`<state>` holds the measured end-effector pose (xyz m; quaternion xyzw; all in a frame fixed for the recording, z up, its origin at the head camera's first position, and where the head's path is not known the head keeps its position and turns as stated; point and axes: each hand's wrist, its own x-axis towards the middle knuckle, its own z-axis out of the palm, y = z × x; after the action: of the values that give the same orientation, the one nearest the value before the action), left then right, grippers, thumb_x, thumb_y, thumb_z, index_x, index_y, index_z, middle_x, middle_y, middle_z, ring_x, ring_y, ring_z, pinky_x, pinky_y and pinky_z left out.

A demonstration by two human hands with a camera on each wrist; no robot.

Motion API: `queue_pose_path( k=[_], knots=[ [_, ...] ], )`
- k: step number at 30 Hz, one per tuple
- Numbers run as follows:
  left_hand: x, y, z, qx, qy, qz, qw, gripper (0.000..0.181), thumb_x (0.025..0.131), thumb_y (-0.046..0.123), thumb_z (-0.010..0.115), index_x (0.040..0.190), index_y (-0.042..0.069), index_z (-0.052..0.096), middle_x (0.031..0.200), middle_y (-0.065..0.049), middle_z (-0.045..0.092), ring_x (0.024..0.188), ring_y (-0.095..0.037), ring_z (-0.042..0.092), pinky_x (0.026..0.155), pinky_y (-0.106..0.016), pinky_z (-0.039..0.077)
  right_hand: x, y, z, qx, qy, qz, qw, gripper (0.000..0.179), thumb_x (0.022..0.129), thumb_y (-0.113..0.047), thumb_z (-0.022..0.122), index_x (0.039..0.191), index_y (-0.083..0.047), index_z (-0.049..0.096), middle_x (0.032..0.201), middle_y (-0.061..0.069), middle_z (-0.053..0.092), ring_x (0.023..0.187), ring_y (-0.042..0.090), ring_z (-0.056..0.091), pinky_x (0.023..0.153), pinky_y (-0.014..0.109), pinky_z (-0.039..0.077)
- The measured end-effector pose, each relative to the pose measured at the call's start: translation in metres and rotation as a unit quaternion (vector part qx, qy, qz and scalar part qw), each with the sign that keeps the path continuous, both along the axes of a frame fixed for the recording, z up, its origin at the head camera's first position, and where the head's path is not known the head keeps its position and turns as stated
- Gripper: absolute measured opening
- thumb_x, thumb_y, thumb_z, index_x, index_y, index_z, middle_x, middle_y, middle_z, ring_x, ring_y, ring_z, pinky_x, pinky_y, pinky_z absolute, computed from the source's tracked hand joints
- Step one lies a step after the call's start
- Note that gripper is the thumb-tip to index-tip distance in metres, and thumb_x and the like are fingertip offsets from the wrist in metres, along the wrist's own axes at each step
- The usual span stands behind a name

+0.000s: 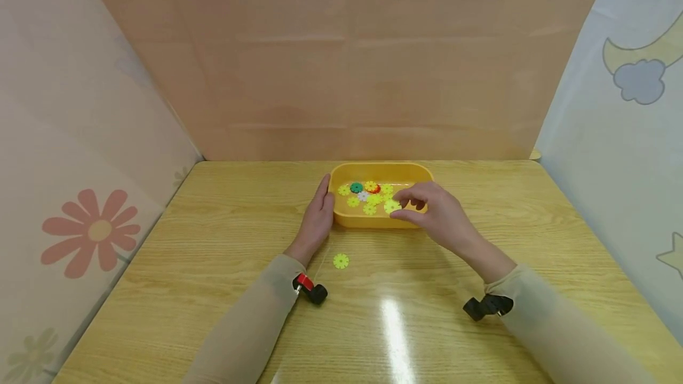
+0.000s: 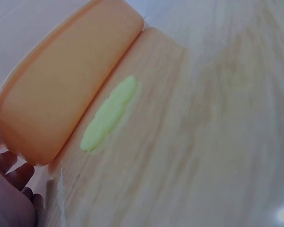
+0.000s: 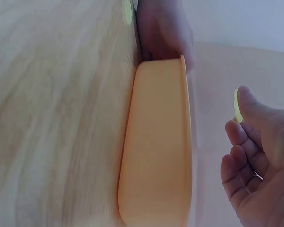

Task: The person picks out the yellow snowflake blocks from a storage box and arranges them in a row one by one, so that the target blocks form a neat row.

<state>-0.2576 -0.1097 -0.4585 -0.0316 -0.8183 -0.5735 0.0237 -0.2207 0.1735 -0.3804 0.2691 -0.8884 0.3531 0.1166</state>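
Note:
A yellow plastic tray [image 1: 381,221] holds several small notched flower-shaped discs, mostly yellow-green, with a dark green disc [image 1: 356,187], a white disc [image 1: 363,196] and a red disc partly covered. My right hand [image 1: 444,216] is over the tray's right part, pinching a yellow-green disc [image 3: 238,106] between thumb and fingers, above the rim in the right wrist view. My left hand [image 1: 317,218] rests against the tray's left end from outside, fingers extended along the wall. One more yellow-green disc [image 1: 341,261] lies flat on the table in front of the tray.
The wooden table [image 1: 240,236] runs back to a brown backdrop [image 1: 341,76] just behind the tray. Patterned panels [image 1: 80,135] rise at the left and right sides. Each wrist bears a small black camera [image 1: 318,294].

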Motion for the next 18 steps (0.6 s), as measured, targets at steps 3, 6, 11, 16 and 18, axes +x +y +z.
queue_pose_path(
  k=[3,6,11,16,18],
  knots=[
    [0.0,0.001,0.001,-0.002,-0.003,0.002,1.0,0.061,0.12,0.037,0.032,0.179,0.027,0.02,0.182,0.005,0.024,0.167,-0.018,0.021,0.135,-0.044,0.02,0.007,-0.006,-0.001,0.005,-0.003,0.018,0.9998,0.025,0.091,-0.019,0.093,0.115,-0.015,0.084,0.1,-0.008,0.073,0.089,0.02,0.061,0.079,0.043,0.055],
    [0.0,0.002,0.001,-0.003,-0.004,0.003,1.0,0.062,0.12,0.037,0.032,0.179,0.026,0.02,0.182,0.006,0.024,0.167,-0.018,0.021,0.135,-0.044,0.02,0.012,-0.012,-0.003,0.012,-0.014,0.04,0.9991,0.026,0.09,-0.02,0.094,0.114,-0.016,0.084,0.098,-0.01,0.072,0.087,0.015,0.062,0.078,0.041,0.058],
    [-0.001,0.002,0.002,-0.005,-0.001,0.001,1.0,0.062,0.12,0.042,0.031,0.179,0.028,0.02,0.182,0.006,0.024,0.167,-0.017,0.021,0.135,-0.043,0.019,0.018,-0.022,-0.009,0.021,-0.042,0.067,0.9967,0.025,0.09,-0.023,0.094,0.112,-0.017,0.084,0.095,-0.012,0.07,0.085,0.01,0.063,0.077,0.035,0.058],
    [0.0,0.003,0.004,-0.01,-0.005,0.001,0.9999,0.063,0.119,0.047,0.03,0.179,0.03,0.019,0.182,0.006,0.024,0.167,-0.018,0.021,0.135,-0.044,0.02,0.021,-0.029,-0.018,0.044,-0.057,0.091,0.9932,0.023,0.091,-0.026,0.093,0.111,-0.017,0.083,0.091,-0.015,0.068,0.082,0.007,0.06,0.074,0.03,0.054],
    [0.0,0.003,0.004,-0.013,-0.004,0.0,0.9999,0.064,0.119,0.047,0.03,0.179,0.03,0.019,0.182,0.005,0.024,0.167,-0.019,0.022,0.135,-0.045,0.02,0.021,-0.031,-0.022,0.055,-0.062,0.102,0.9913,0.024,0.093,-0.027,0.092,0.112,-0.016,0.083,0.091,-0.015,0.068,0.082,0.006,0.06,0.073,0.028,0.054]
  ],
)
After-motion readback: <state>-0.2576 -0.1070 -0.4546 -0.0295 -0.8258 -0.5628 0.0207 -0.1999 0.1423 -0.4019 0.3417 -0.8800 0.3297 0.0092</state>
